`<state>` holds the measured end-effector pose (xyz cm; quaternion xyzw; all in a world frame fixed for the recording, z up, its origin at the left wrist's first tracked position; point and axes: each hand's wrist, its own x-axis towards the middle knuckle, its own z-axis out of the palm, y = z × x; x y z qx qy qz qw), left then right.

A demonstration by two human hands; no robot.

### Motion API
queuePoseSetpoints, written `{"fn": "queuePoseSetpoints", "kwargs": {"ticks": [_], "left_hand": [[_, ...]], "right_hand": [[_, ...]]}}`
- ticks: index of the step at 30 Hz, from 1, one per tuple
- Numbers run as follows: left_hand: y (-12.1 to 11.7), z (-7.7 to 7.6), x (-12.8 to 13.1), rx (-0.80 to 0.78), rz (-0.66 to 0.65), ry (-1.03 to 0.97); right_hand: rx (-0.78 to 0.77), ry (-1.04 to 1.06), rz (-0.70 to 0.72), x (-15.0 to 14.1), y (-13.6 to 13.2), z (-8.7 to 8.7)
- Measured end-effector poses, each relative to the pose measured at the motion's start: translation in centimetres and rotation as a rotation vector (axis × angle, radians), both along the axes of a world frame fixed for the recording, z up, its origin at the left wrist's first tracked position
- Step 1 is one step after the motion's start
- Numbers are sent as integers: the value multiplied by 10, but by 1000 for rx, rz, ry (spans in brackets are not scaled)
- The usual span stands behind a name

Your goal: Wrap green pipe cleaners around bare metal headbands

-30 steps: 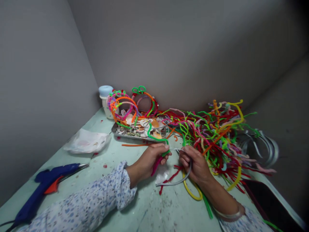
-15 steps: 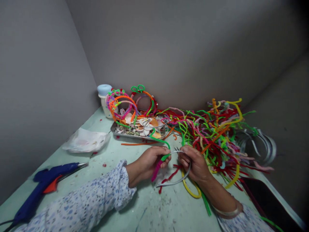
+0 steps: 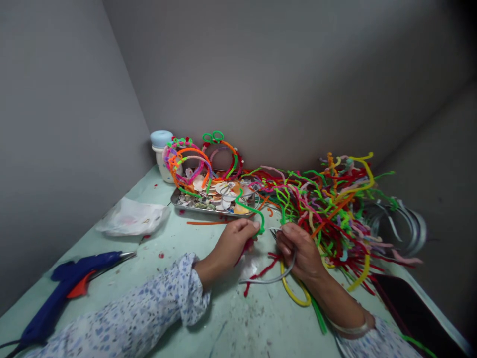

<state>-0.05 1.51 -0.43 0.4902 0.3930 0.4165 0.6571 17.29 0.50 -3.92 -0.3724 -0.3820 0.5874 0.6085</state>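
My left hand (image 3: 238, 239) pinches a green pipe cleaner (image 3: 257, 211) where it wraps round a thin grey-white headband (image 3: 268, 281). The pipe cleaner's loose end bends up and away toward the tray. Part of a magenta wrapping shows under the left fingers; most of it is hidden. My right hand (image 3: 300, 247) grips the headband's bare curve with thumb and fingers, a short gap from the left hand. The headband's other arm curves down below the right hand to the left. A red pipe cleaner (image 3: 263, 271) and a yellow one (image 3: 294, 296) lie beneath.
Finished headbands (image 3: 190, 159) stand on a metal tray (image 3: 208, 211) of shells. A tangled pipe cleaner pile (image 3: 335, 209) lies to the right, near bare headbands (image 3: 412, 226). At left are a blue glue gun (image 3: 70, 278), a plastic bag (image 3: 132, 218) and a lidded bottle (image 3: 161, 149).
My left hand has turned over around the headband, and the magenta part has swung mostly out of sight. The green pipe cleaner's loose end shifted slightly right. My right hand stays nearly still.
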Motion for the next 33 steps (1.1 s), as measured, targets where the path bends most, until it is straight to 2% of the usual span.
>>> {"fn": "queuePoseSetpoints", "kwargs": {"ticks": [6, 11, 17, 23, 33], "left_hand": [[-13, 1, 0, 433, 172, 274], [-17, 1, -1, 646, 211, 356], [-17, 2, -2, 735, 215, 390], [-14, -4, 0, 843, 266, 418], [-13, -6, -1, 904, 266, 471]], "right_hand": [[-24, 39, -6, 0, 0, 1], [-14, 9, 3, 0, -1, 1], [-17, 50, 1, 1, -1, 0], [-11, 94, 10, 1, -1, -1], [7, 136, 23, 2, -1, -3]]}}
